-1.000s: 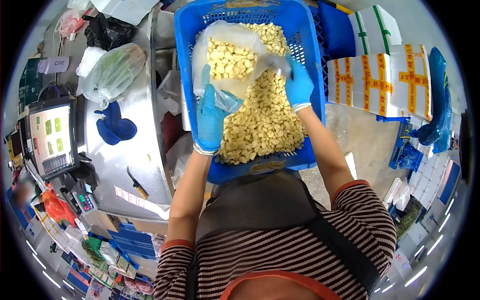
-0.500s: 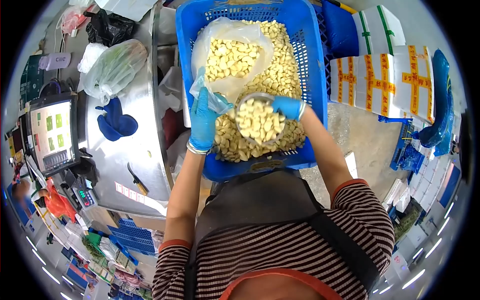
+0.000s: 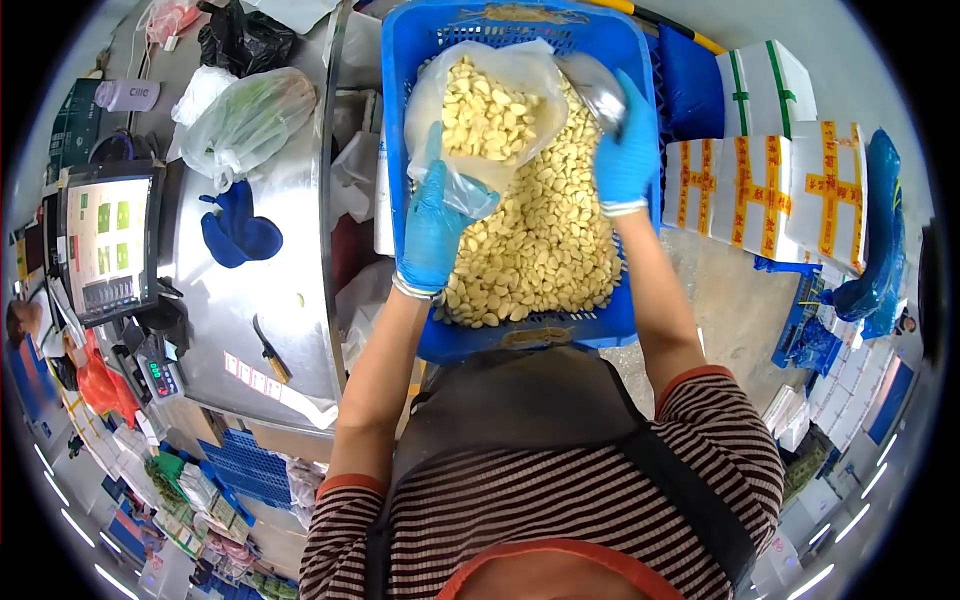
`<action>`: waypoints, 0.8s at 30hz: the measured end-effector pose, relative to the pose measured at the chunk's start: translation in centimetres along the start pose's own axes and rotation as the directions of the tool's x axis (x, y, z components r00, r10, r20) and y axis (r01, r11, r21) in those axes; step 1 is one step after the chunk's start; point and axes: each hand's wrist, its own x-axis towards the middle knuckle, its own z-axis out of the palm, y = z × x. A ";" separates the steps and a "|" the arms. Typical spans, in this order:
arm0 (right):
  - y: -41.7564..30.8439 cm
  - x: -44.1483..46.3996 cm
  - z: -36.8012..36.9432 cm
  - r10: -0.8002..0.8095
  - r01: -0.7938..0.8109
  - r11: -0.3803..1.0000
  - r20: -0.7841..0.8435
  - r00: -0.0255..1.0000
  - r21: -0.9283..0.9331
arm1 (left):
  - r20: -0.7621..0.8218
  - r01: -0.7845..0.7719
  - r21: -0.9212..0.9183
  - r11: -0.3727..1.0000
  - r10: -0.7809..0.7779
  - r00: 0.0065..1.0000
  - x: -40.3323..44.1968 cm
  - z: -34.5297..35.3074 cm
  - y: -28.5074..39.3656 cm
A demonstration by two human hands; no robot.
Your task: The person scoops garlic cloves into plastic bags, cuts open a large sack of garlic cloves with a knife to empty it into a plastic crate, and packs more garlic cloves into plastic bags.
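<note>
A blue plastic basket (image 3: 432, 343) in front of me holds a heap of pale yellow pieces that look like peeled garlic cloves (image 3: 545, 245). On the heap lies a clear plastic bag (image 3: 424, 112), its mouth spread and many cloves inside. My left hand (image 3: 430, 235), in a blue glove, grips the near edge of the bag. With my right hand (image 3: 628, 150), gloved too, I hold a metal bowl (image 3: 600, 93) tipped at the bag's right side. The bowl is blurred, and its inside is mostly hidden.
On the left, a steel table (image 3: 305, 260) carries a knife (image 3: 270, 350), a blue cloth item (image 3: 240, 230), a filled plastic bag (image 3: 250, 125) and a screen (image 3: 110, 240). White foam boxes (image 3: 765, 190) with orange tape stand right of the basket.
My right hand has moved the bowl, full of cloves before, up and away from the near heap to the bag's right side, tilting it. The left hand stays on the bag.
</note>
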 end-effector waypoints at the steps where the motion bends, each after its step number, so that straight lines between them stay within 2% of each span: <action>1: 0.1 0.0 -2.5 0.210 -0.195 0.972 0.114 0.971 -0.128 | -0.015 -0.004 -0.004 1.000 0.004 1.000 0.0 0.2 0.1; 3: 4.1 0.1 -4.6 0.341 -0.163 0.909 0.458 0.821 -0.384 | 0.018 -0.015 -0.021 1.000 0.015 1.000 0.1 -0.5 -0.5; 4: 4.4 0.1 -4.1 0.350 -0.115 0.906 0.567 0.746 -0.408 | 0.023 -0.014 -0.027 1.000 0.015 1.000 0.1 -0.6 -0.6; 5: 4.4 0.0 -3.8 0.297 -0.047 0.908 0.559 0.774 -0.417 | 0.025 -0.018 -0.031 0.999 0.019 1.000 0.1 -0.5 -0.8; 6: 4.2 0.6 -2.3 0.228 -0.091 0.957 0.519 0.824 -0.276 | -0.032 -0.047 -0.026 0.999 0.046 0.998 0.1 0.7 -0.7; 7: 4.4 1.7 -0.5 0.166 -0.123 0.985 0.470 0.867 -0.122 | -0.018 -0.025 -0.029 0.999 0.024 1.000 -0.2 0.4 -1.0; 10: 7.9 4.1 7.8 0.028 0.013 0.990 0.290 0.957 -0.139 | -0.003 0.033 -0.076 0.997 -0.034 0.999 -0.5 -0.2 -1.1; 11: 8.6 5.7 10.0 0.162 -0.115 0.985 0.443 0.882 -0.131 | 0.141 -0.034 -0.009 0.999 0.035 0.989 0.1 -2.7 -2.6; 12: 9.3 7.5 11.5 0.282 -0.238 0.959 0.582 0.763 -0.153 | 0.179 -0.148 0.274 0.950 0.101 0.979 0.0 -2.2 -1.6; 13: 8.4 8.3 11.5 0.331 -0.372 0.927 0.578 0.746 -0.051 | 0.140 -0.014 0.064 0.998 0.005 0.990 0.3 -2.6 -1.3; 14: 7.7 9.6 10.6 0.382 -0.564 0.787 0.520 0.764 0.250 | 0.099 0.107 -0.159 0.982 -0.092 0.991 0.5 -3.0 -1.0; 15: 5.5 11.3 8.8 0.415 -0.644 0.551 0.495 0.763 0.531 | 0.077 -0.037 0.064 0.997 0.032 0.996 0.3 -3.2 -0.2; 16: 2.7 12.4 6.7 0.391 -0.626 0.409 0.493 0.777 0.664 | 0.075 -0.164 0.282 0.945 0.148 0.986 -0.4 -3.0 0.9; 17: -2.3 12.1 2.5 0.245 -0.528 0.446 0.469 0.849 0.723 | 0.023 -0.107 0.068 0.992 0.105 0.994 -1.8 -1.5 3.1; 18: -4.5 12.1 0.9 0.141 -0.475 0.497 0.473 0.870 0.726 | -0.030 -0.066 -0.154 0.986 0.062 0.998 -3.1 -0.1 5.2; 19: -6.2 11.9 -0.2 0.038 -0.419 0.542 0.478 0.878 0.728 | -0.109 -0.078 -0.178 0.981 0.059 0.992 -4.5 0.2 6.4; 21: -9.9 11.2 -1.3 -0.027 -0.356 0.522 0.431 0.902 0.776 | 0.040 -0.143 -0.277 0.950 0.160 0.986 -6.7 -1.8 7.5; 23: -13.9 9.7 -3.4 -0.070 -0.338 0.497 0.426 0.902 0.799 | 0.063 -0.353 -0.042 0.935 0.355 0.933 -10.6 -2.1 8.0; 24: -15.8 8.6 -4.3 -0.086 -0.322 0.463 0.404 0.911 0.826 | 0.043 -0.430 0.226 0.874 0.433 0.901 -13.6 -1.5 8.8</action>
